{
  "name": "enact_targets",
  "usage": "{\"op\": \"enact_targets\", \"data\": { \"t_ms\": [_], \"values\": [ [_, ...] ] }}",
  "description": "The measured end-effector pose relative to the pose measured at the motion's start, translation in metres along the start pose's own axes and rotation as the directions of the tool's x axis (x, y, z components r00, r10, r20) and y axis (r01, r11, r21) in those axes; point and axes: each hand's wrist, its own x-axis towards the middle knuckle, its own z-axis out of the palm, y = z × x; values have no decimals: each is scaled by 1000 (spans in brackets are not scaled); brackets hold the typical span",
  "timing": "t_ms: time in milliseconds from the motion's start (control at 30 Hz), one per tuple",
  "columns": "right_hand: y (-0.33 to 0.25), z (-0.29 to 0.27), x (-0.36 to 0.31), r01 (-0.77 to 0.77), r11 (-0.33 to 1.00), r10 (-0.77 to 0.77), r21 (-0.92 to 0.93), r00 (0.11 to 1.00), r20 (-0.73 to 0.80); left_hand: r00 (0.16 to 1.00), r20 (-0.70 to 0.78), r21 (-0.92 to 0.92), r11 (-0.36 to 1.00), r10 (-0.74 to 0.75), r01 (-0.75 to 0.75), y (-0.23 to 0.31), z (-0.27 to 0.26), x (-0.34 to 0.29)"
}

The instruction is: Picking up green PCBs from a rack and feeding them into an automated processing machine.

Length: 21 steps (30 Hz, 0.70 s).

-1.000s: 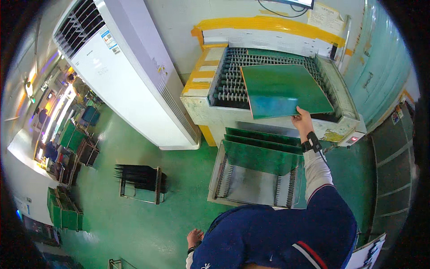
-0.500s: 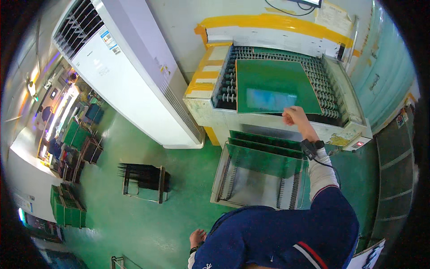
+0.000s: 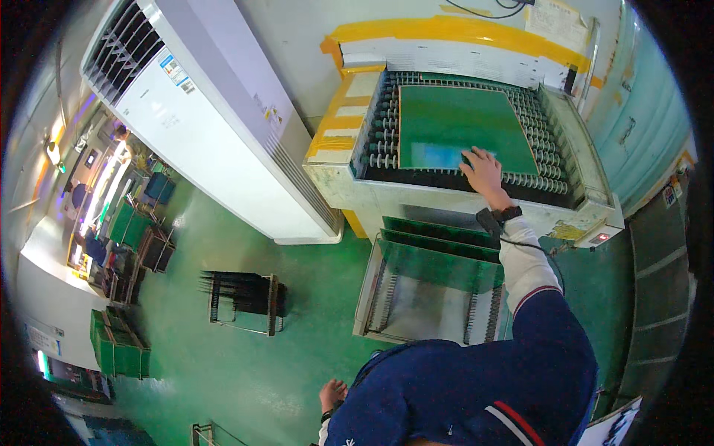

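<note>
A flat green panel [image 3: 461,123], thin and rectangular with a copper-coloured edge, lies on the rows of rollers [image 3: 384,134] of a conveyor machine. At its near edge is my right hand [image 3: 485,175], fingers spread and stretched out toward the panel; whether the fingertips touch it I cannot tell. A black band with a small device and cable circles that wrist. Low at my left side hangs my left hand [image 3: 332,394], fingers loosely apart, holding nothing. In front of the machine stands a slotted rack [image 3: 368,312] with several upright green panels [image 3: 446,256].
A tall white air conditioner [image 3: 223,134] stands left of the conveyor machine [image 3: 416,199]. On the green floor is a small rack of dark panels [image 3: 249,293]. Farther left are stacks of green panels [image 3: 119,346] and people at a lit bench. A pale blue curtain [image 3: 639,111] hangs at right.
The green panel has slid farther onto the rollers, away from me. My right hand has gone from curled to spread and shifted slightly forward. My left hand still hangs low.
</note>
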Motion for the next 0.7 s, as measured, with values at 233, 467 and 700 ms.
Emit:
{"op": "enact_targets", "data": {
  "t_ms": [233, 467, 700],
  "values": [
    [12, -4, 20, -90, 996, 89, 14, 992, 87, 981, -44, -413, 898, -187, 152, -3, 6, -2],
    [7, -11, 19, -65, 998, 66, -14, 994, 91, 994, 17, 79, 991, 103, -104, -27, -12, 4],
    [18, -21, -8, 18, 1000, -18, -2, 1000, -9, 856, 385, 613, 597, 346, -517, 21, 4, -23]
  ]
}}
